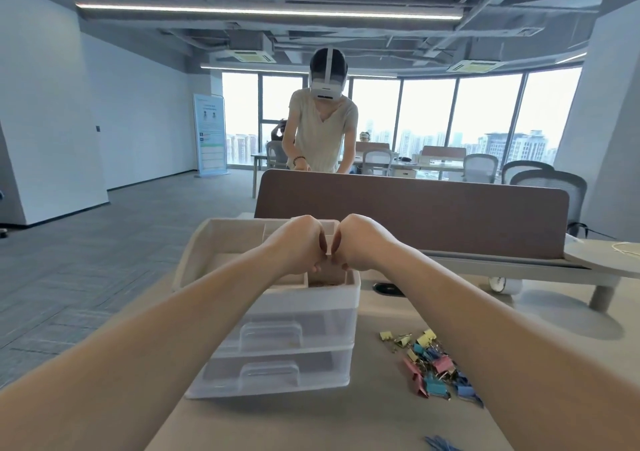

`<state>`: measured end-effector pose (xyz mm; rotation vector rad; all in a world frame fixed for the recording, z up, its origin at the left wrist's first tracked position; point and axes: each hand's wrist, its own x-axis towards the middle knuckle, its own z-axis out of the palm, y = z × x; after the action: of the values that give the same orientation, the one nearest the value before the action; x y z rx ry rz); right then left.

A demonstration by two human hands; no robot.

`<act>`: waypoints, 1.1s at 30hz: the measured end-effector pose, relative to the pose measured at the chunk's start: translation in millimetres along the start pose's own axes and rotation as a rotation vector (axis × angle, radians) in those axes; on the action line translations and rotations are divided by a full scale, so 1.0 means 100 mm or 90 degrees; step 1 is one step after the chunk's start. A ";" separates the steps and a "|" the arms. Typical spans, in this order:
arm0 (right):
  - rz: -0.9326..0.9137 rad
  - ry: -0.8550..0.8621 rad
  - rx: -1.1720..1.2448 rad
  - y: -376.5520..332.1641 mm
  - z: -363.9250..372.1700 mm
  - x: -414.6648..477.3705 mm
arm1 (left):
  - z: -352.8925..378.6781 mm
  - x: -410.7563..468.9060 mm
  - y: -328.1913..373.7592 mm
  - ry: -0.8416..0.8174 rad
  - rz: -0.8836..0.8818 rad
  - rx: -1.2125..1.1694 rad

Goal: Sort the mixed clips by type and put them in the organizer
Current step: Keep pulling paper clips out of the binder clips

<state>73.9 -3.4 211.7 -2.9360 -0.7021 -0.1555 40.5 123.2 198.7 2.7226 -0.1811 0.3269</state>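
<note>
A white plastic organizer (313,300) with two clear drawers and a divided top tray stands on the table in front of me. My left hand (298,243) and my right hand (360,243) hang side by side over a front compartment of the tray, knuckles touching and fingers turned down. What lies under the fingers is hidden. A pile of several pink, blue and yellow binder clips (431,364) lies on the table to the right of the organizer, apart from both hands.
A few blue items (443,445) lie at the table's near edge. A brown desk divider (415,208) runs behind the organizer, with a white monitor riser (519,267) to the right. A person wearing a headset (322,128) works beyond the divider.
</note>
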 end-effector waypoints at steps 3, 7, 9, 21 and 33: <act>-0.006 0.028 -0.019 0.04 0.01 0.01 | -0.03 -0.04 0.03 -0.009 0.006 -0.001; 0.006 0.067 0.051 0.13 -0.05 -0.19 | -0.06 -0.16 0.10 0.070 0.013 -0.069; 0.022 0.102 0.085 0.25 -0.09 -0.41 | -0.03 -0.27 0.21 0.106 0.035 -0.085; 0.229 -0.032 0.116 1.72 0.69 -2.36 | 1.55 -0.90 1.42 -0.215 0.182 -0.117; 0.247 -0.195 -0.014 2.27 1.31 -2.75 | 2.41 -0.84 1.80 -0.370 0.229 0.157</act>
<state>-57.0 -308.0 26.7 -3.0773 -0.1457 0.3284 -22.4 -129.9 26.8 2.9457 -0.8418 -0.3865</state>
